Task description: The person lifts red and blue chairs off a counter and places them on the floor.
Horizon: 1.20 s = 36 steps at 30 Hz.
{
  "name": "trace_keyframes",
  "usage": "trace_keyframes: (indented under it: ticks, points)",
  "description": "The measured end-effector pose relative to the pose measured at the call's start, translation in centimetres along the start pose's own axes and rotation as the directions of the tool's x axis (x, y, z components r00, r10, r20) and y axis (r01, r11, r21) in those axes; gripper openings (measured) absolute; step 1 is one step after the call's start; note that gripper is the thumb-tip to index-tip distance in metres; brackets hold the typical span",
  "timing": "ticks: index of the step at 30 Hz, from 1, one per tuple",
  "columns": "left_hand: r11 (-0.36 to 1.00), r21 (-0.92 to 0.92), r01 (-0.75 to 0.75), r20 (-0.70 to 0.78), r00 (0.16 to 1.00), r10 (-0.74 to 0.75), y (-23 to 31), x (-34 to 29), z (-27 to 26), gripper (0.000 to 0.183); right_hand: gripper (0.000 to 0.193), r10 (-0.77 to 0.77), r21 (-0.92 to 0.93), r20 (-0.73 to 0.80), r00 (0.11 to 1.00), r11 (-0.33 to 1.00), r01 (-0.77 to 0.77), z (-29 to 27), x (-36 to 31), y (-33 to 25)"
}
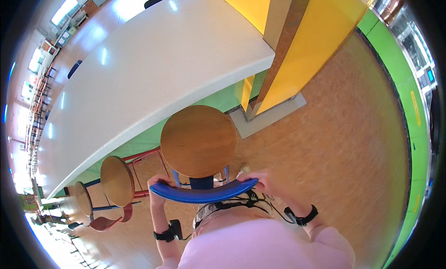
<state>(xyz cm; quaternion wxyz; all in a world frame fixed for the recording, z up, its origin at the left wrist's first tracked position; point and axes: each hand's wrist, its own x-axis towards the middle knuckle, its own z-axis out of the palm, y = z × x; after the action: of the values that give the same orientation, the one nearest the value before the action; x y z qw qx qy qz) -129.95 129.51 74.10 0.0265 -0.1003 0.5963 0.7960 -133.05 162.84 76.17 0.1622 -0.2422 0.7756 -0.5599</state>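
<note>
A chair with a round wooden seat (199, 141) and a curved blue backrest (204, 194) stands right in front of me, its seat beside the long white counter. My left hand (157, 184) is closed round the left end of the backrest. At the other end, my right hand (261, 180) has its fingers wrapped over the blue rail. The chair's blue legs show only in part below the seat. Black straps with small devices sit on both my wrists, and dark cables run across my waist.
The white counter (153, 69) curves away to the far left. Left of my chair are another round seat (117, 180) on a red frame and one more beyond it (83, 198). A yellow panel (306, 50) rises at the counter's end; a green wall (411, 115) bounds the brown floor (339, 143).
</note>
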Motion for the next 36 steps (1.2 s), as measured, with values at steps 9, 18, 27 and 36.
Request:
trace_keyframes:
  ticks: [9,18,27,36]
  points:
    - [0.992,0.077,-0.095,0.183,0.980,0.080,-0.5,0.2,-3.1,0.027,0.021,0.050,-0.050,-0.217,0.975,0.997,-0.063,4.4,0.2,-1.7]
    - [1.000,-0.025,-0.007,0.350,0.937,0.015,-1.0,-1.1,-7.5,0.053,0.013,0.156,-0.056,-0.241,0.958,0.983,-0.174,7.2,1.5,-4.3]
    - [0.997,-0.070,-0.037,0.187,0.981,0.049,-2.4,-3.1,-8.7,0.041,0.011,0.153,-0.148,-0.224,0.963,0.971,-0.188,7.7,4.1,-5.4]
    - [0.985,-0.156,-0.070,0.145,0.985,0.092,-3.4,-3.4,-6.8,0.042,0.011,0.198,-0.232,-0.177,0.964,0.944,-0.236,6.4,4.0,-5.9]
